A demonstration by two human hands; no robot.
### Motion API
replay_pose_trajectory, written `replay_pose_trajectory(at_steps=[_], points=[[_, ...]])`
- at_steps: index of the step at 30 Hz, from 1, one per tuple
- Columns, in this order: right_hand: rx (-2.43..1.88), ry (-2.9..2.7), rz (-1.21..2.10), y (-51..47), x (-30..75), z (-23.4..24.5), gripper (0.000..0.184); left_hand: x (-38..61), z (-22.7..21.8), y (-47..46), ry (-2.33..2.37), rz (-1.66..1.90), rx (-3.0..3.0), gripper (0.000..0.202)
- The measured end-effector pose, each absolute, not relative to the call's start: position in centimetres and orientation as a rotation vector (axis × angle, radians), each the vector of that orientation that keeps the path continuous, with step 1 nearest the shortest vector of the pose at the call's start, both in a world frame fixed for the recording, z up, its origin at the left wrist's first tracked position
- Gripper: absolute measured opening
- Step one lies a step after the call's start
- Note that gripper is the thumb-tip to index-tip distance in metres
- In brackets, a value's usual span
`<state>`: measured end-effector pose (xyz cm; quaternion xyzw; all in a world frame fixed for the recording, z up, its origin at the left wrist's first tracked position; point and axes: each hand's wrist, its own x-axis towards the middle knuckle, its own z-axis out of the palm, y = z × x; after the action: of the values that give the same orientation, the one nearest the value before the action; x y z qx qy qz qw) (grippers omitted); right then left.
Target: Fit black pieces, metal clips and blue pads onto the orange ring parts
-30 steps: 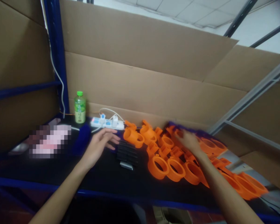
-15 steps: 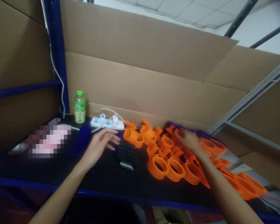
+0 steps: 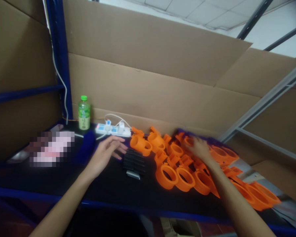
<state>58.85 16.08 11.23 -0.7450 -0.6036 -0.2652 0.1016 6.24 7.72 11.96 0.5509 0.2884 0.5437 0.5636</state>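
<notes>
On the black bench (image 3: 64, 177), a green-capped bottle (image 3: 84, 112) is stood at the back left corner, and a white power strip (image 3: 112, 130) is laid along the back edge beside it. The left hand (image 3: 104, 155) is held flat with fingers apart, gripping nothing, just beside a stack of black blocks (image 3: 134, 162) mid-bench. Orange ring parts (image 3: 166, 176) are spread from there toward the right edge. The right hand (image 3: 199, 148) is laid on the rear ones; whether it is closed on one cannot be told.
</notes>
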Motion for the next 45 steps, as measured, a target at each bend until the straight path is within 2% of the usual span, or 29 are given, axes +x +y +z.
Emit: replay_pose_trajectory(at_steps=[4, 10, 15, 23, 33, 35, 40, 43, 45], points=[[-2.197, -1.79, -0.775, 15.6, 57.2, 12.0, 0.064, 6.2, 12.0, 7.6, 0.68, 1.284, 1.289, 0.029], [-2.188, -1.998, -0.633, 13.8, 51.7, 13.4, 0.039, 6.3, 12.0, 7.8, 0.67, 1.287, 1.281, 0.028], [-2.279, -2.021, -0.437, 14.0, 49.1, 12.9, 0.04, 6.3, 12.0, 7.8, 0.687, 1.285, 1.291, 0.03], [-2.285, -1.908, -0.234, 14.8, 48.1, 13.7, 0.031, 6.2, 12.1, 7.6, 0.676, 1.288, 1.297, 0.029], [-1.953, -1.688, -0.236, 11.8, 44.7, 17.1, 0.048, 6.2, 11.8, 7.8, 0.672, 1.261, 1.323, 0.033], [-1.818, -1.711, -0.132, 10.0, 42.0, 17.8, 0.05, 6.4, 11.6, 7.9, 0.677, 1.244, 1.334, 0.037], [-1.343, -1.829, 0.543, 4.1, 32.7, 18.2, 0.039, 7.1, 11.4, 7.7, 0.606, 1.221, 1.344, 0.056], [-1.212, -1.994, 0.798, 1.6, 28.7, 17.8, 0.034, 7.1, 11.7, 7.3, 0.549, 1.245, 1.296, 0.051], [-1.183, -2.066, 0.789, 0.8, 27.6, 17.1, 0.032, 6.9, 12.0, 7.2, 0.569, 1.313, 1.231, 0.048]])
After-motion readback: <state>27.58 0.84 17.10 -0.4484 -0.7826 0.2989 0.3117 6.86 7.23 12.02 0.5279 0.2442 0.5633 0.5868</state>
